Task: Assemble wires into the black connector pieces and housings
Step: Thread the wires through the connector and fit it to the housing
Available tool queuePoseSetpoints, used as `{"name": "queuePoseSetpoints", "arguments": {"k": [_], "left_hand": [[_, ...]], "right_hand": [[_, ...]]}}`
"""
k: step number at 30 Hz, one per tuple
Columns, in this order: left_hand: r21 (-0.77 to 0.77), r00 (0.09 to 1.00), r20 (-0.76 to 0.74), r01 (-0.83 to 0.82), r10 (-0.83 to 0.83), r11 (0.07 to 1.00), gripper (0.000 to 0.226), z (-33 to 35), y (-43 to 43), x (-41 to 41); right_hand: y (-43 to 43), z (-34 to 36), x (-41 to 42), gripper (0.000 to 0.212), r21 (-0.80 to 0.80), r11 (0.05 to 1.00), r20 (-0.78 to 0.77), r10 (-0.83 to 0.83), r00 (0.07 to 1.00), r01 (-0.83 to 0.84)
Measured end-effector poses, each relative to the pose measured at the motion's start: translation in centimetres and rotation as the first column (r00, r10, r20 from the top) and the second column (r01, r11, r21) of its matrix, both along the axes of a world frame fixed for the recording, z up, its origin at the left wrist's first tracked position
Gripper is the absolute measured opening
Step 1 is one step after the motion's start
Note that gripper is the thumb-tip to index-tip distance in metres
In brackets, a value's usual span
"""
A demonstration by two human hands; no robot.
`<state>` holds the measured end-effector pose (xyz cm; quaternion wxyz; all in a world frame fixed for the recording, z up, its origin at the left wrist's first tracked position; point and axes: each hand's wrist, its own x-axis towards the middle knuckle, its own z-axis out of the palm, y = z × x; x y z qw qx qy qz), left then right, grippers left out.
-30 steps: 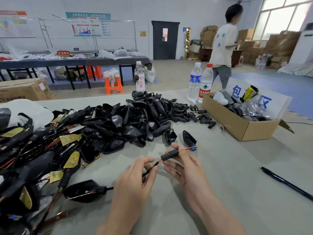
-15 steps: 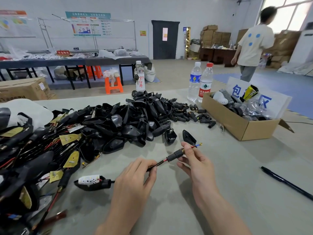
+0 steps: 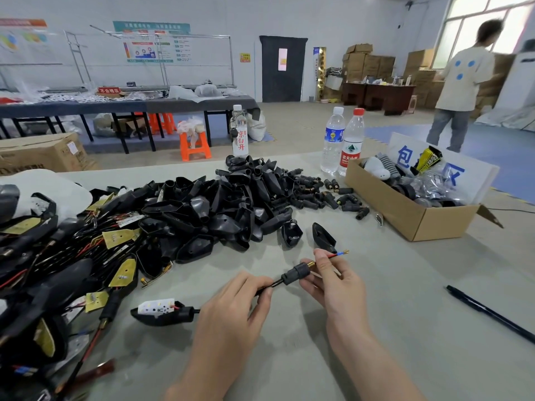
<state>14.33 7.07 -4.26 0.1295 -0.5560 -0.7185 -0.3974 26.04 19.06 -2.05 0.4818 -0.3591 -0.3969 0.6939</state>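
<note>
Holds the black connector piece (image 3: pixel 296 274) in the right hand (image 3: pixel 333 287) and pinches the wire (image 3: pixel 276 283) just left of it with the left hand (image 3: pixel 231 308). Slants up to the right, wire tip (image 3: pixel 337 254) poking out past it. Sits in front of the pile of black housings (image 3: pixel 220 209), with bare desk (image 3: pixel 376 299) around.

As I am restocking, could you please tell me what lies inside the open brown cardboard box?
Visible: a white piece, grey ribbed parts, shiny plastic bags, a yellow-black packet. Anything beneath is covered.

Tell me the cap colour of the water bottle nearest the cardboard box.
Red cap, best seen in the head view.
</note>
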Motion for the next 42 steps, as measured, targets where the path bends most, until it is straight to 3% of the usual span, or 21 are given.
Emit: {"name": "queuePoseSetpoints", "arguments": {"k": [6, 12, 16, 19, 23, 29, 33, 37, 42], "left_hand": [[0.032, 0.998, 0.054, -0.016, 0.014, 0.999, 0.021, 0.2, 0.0, 0.0], [-0.011, 0.995, 0.006, -0.102, 0.102, 0.995, 0.011, 0.2, -0.1, -0.1], [-0.021, 0.995, -0.009, -0.095, 0.095, 0.995, 0.004, 0.2, -0.1, -0.2], [-0.02, 0.994, 0.006, -0.105, 0.105, 0.994, 0.003, 0.0, -0.1, -0.4], [-0.016, 0.996, -0.001, -0.094, 0.094, 0.995, 0.02, 0.1, 0.0, -0.4], [0.009, 0.993, 0.004, -0.118, 0.118, 0.993, 0.006, -0.2, 0.3, -0.5], [-0.009, 0.999, 0.009, -0.053, 0.053, 0.999, 0.023, -0.1, 0.3, -0.4], [-0.046, 0.997, -0.065, -0.036, 0.033, 0.998, 0.03, 0.1, 0.2, -0.4], [-0.034, 0.978, -0.17, -0.132, 0.124, 0.991, 0.034, 0.3, 0.2, -0.5]], "right_hand": [[-0.6, -0.4, -0.6, 0.019, -0.027, 0.987, -0.026, 0.155, 0.988, -0.156], [0.6, 0.1, 0.4, 0.017, -0.065, 0.997, -0.107, 0.044, 0.993, -0.051], [0.4, -0.1, 0.2, 0.019, -0.053, 0.994, -0.12, 0.093, 0.988, -0.1], [-0.2, -0.3, -0.3, 0.021, -0.043, 0.987, -0.104, 0.151, 0.983, -0.156], [-0.5, -0.2, -0.6, 0.024, -0.017, 0.984, -0.076, 0.178, 0.981, -0.18], [-1.3, -0.1, -1.1, 0.031, 0.031, 0.973, -0.011, 0.23, 0.973, -0.229], [-1.2, 0.2, -1.0, 0.028, 0.064, 0.98, 0.004, 0.186, 0.983, -0.186], [-1.3, 0.4, -0.8, 0.026, 0.065, 0.976, 0.057, 0.206, 0.977, -0.21], [-1.1, 0.4, -0.8, 0.026, 0.077, 0.981, 0.114, 0.171, 0.979, -0.181]]}}
